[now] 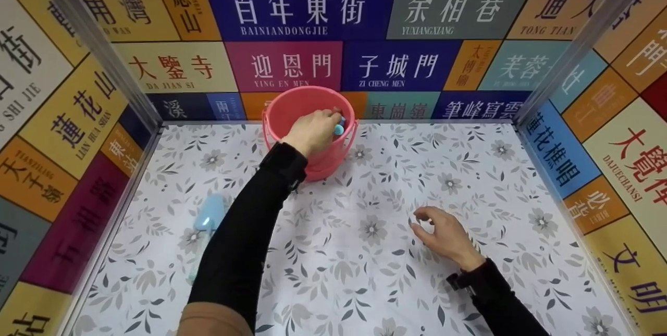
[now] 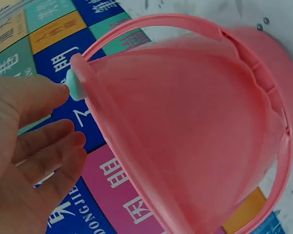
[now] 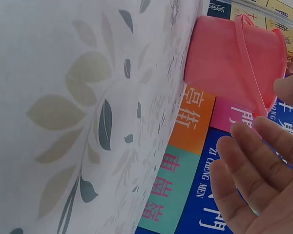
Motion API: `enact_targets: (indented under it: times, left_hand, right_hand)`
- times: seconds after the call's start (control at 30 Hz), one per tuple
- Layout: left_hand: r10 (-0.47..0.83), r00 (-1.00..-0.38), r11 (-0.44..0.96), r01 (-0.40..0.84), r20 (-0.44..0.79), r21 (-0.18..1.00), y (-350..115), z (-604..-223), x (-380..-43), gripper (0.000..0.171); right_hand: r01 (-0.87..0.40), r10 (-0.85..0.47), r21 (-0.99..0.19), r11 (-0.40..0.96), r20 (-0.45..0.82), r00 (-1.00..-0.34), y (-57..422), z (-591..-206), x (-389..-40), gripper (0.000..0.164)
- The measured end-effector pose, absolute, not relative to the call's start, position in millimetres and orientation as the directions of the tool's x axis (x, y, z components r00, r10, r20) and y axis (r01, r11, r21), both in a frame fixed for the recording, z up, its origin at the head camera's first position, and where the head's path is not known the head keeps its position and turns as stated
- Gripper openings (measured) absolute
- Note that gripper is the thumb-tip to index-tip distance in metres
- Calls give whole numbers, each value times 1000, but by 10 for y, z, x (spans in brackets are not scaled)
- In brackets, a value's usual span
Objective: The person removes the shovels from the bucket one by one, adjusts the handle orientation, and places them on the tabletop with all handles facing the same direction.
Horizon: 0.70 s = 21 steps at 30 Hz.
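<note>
Pinched in the left hand [image 1: 314, 130] at the rim of the pink bucket [image 1: 331, 158], the teal piece [image 1: 338, 129] could catch there and fall outside, the relaxed, empty right hand [image 1: 447, 234] being well apart.

"BAINIANDONGJIE" on blue panel [image 1: 299, 5], "YUXIANGXIANG" on grey panel [image 1: 464, 5]

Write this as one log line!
left hand: over pink bucket, by teal item | right hand: empty | blue scoop: on tabletop
</note>
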<state>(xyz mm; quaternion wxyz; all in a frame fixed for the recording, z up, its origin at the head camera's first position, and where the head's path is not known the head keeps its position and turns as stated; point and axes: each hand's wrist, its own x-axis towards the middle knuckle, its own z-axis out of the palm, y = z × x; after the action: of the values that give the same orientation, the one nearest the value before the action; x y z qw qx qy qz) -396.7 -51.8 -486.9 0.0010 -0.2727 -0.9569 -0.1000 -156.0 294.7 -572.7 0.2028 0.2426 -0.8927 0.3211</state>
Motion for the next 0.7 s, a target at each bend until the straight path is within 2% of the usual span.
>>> enact_targets:
  times: [0.07,0.17,0.3,0.43,0.57,0.7]
  left_hand:
    - [539,-841,833,540,46,119,-432,-4749,-3899,39]
    - [560,-828,826,560,15,66,-331,-4377,-3626,32]
    - [580,-814,814,580,-2,12,-272,-3999,-3339,27]
    - [583,-811,811,584,-37,-35,-254,-3922,-3295,31]
    - [582,-811,810,585,-65,-44,-233,-3963,-3341,30]
    - [583,-808,807,588,-84,-55,-199,-4020,-3391,30]
  right_hand:
    - [-569,-299,-482,666,526,-796,2985,-5842,-1605,19]
    - [-582,-297,-492,647,541,-787,3034,-5996,-1655,19]
    - [-601,-322,-472,644,546,-774,2982,-5904,-1611,17]
    - [-563,-326,-470,680,494,-806,2886,-5689,-1516,22]
    - [-505,-300,-481,717,441,-846,2865,-5632,-1477,23]
    - [-488,-291,-486,725,427,-857,2864,-5623,-1464,20]
